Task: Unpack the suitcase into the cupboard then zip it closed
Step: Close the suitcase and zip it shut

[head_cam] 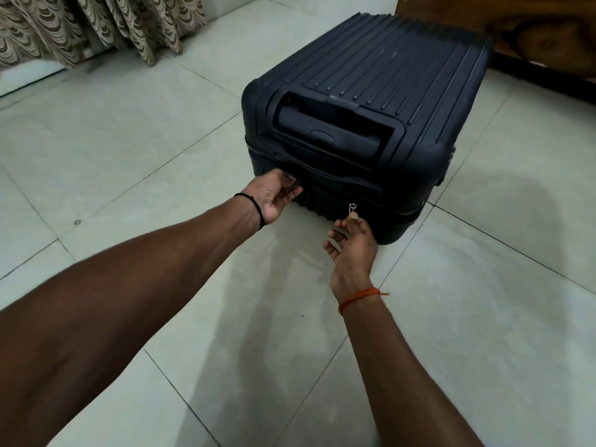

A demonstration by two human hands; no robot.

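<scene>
You are looking down at a dark navy hard-shell suitcase (371,101) lying flat on a pale tiled floor (129,156), its ribbed shell facing up and its near end, with the recessed telescopic handle (325,130), turned toward you. Both shells are together, so the case is shut. Your right hand (353,243) reaches to the near end and pinches the small silver zipper pull (352,209) between thumb and forefinger, while the other fingers curl loosely below, holding nothing. Your left hand (277,195) rests at the near left corner of the case, thumb on top of the edge and fingers curled under it, which looks like a bracing grip to keep the case from sliding while the zip runs. Whether the zip is being opened or closed cannot be told from this view, and the inside of the case is hidden. A patterned curtain (96,24) hangs at the upper left, and a piece of wooden furniture (532,30) stands just behind the case at the upper right.
</scene>
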